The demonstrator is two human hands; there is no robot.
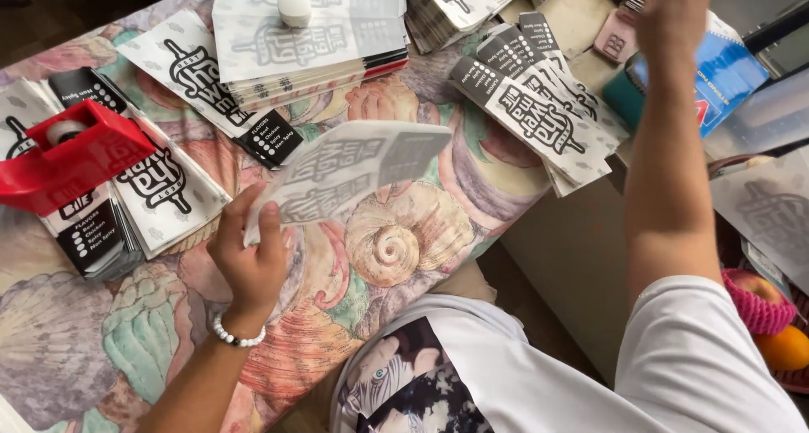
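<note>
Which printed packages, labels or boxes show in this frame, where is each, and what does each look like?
Paper sleeve: held in left hand, flat, white with black print.
Stack of sleeves: top centre, white, small white weight on it.
Fanned sleeves: right of centre, white and black.
Blue box: top right, below right hand.

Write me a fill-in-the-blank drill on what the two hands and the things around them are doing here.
1. The left hand holds a printed paper bag by its ____ end.
2. The tape dispenser at the far left is ____ in colour.
3. A small white ____ object rests on top of the stack of bags.
4. The right hand reaches up toward a ____ calculator.

Missing words: left; red; rounded; pink
</note>
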